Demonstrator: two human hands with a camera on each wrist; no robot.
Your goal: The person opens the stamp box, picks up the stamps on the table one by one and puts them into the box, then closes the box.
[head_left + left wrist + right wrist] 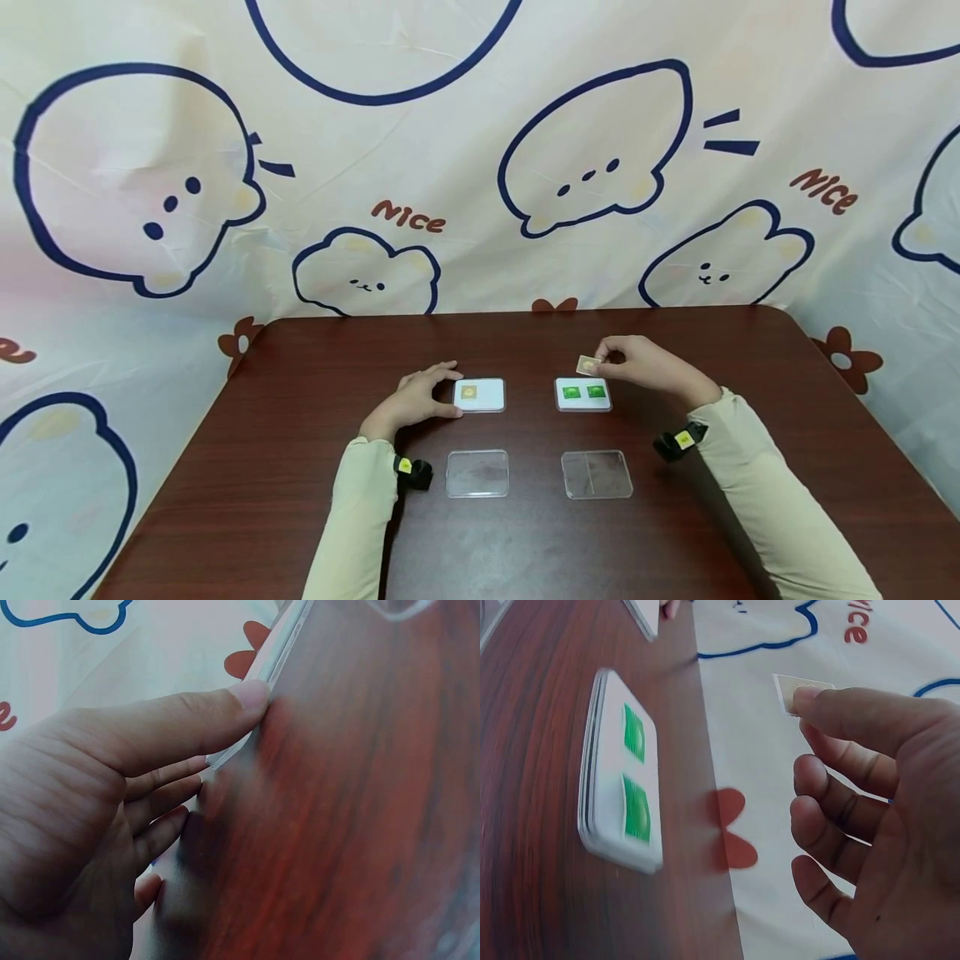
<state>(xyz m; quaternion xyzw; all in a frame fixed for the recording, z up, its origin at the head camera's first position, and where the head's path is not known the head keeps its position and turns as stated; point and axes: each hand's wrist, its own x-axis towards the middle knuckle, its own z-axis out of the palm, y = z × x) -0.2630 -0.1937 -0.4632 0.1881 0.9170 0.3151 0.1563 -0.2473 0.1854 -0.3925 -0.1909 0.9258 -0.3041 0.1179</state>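
My right hand [647,364] pinches a small, thin beige square [785,694] between thumb and index finger, the other fingers loosely bent. It is up just behind a flat white case [583,406] that carries two green squares [636,808] side by side. To the left, a second flat white case [489,395] lies on the table with one beige square [469,392] on its left half. My left hand [412,403] holds this case at its left end, the thumb at the near corner and the index finger at the far one. In the left wrist view the thumb [251,694] presses the case's edge.
Two clear plastic lids lie nearer me, a left one [477,473] and a right one [597,475], each in front of a case. The dark wooden table [517,550] ends at a cloth [480,167] printed with blue cartoon outlines.
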